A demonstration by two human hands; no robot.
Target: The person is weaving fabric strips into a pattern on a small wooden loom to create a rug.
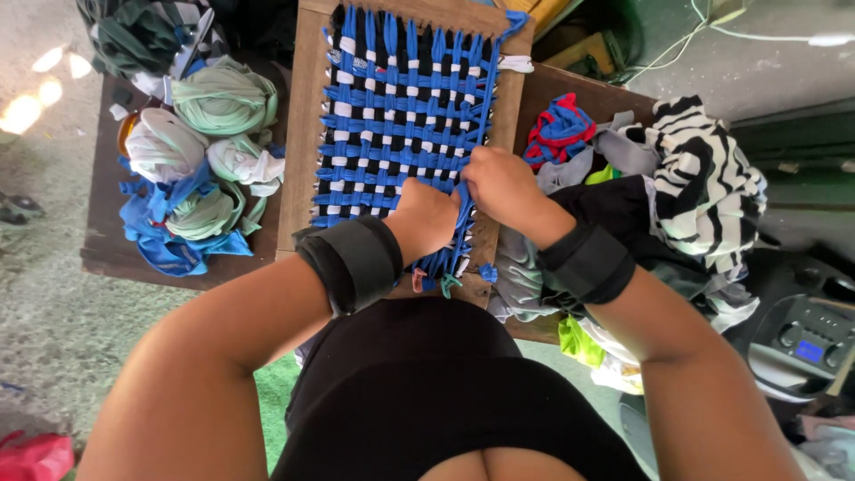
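Blue fabric strips (405, 134) run over and under black and white ones across a wooden weaving frame (307, 134) that lies on a dark wooden table (107, 240), tilted toward the person. Both hands work at the near end of the weave. The left hand (427, 216) is curled down onto the lower rows, its fingers tucked into the cloth so that I cannot tell exactly what they pinch. The right hand (500, 185) is clenched just beside it, fingers closed around a blue strip (461, 233) that drops from the fist along the frame's right rail toward the near edge, where loose knotted ends hang. The two hands almost touch, knuckle to knuckle. Each wrist wears a black wrist wrap (352, 260).

Beyond the fingertips the finished rows stretch away to the far end of the frame, where a white strip end (517, 63) sticks out at the right corner. Off to the left of the left hand, well apart, sit rolled balls of pale green and white fabric (223, 98) on a heap of blue scraps (169, 240). To the right of the right hand lies a small red and blue tangle of strips (558, 129), and past it a pile of clothes with a black-and-white zebra-striped garment (704, 178) on top. A grey device with knobs (806, 338) stands near the right elbow.
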